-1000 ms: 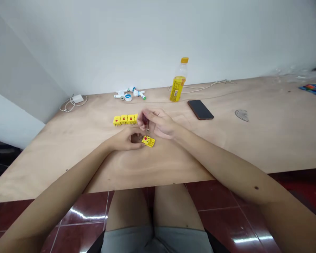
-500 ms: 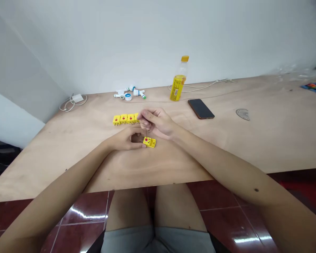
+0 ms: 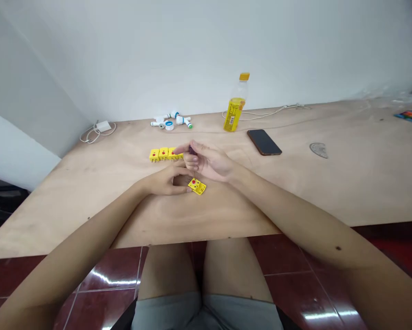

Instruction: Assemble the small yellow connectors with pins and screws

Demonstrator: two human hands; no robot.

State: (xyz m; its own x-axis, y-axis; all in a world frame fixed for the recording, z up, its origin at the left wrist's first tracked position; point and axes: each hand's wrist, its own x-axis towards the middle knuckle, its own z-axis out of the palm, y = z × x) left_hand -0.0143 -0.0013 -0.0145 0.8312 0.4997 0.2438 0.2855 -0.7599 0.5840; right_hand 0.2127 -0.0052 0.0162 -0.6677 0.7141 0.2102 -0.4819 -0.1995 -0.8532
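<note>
On the counter (image 3: 288,192) there are two hands, the left hand (image 3: 164,181) and the right hand (image 3: 209,161), and five yellow connectors in all: four yellow connectors (image 3: 163,154) stand in one row, and one more yellow connector (image 3: 197,186) lies apart. I count also one bottle (image 3: 234,114), one phone (image 3: 264,142), one white charger (image 3: 104,126), one protractor (image 3: 318,150) and one tape roll (image 3: 169,125). There are about three white plastic fittings (image 3: 182,120), but they are too small for an exact count.

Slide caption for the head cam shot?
Left hand at a yellow connector on a plywood table, right hand pinching something small above it, more connectors in a row behind.
</note>
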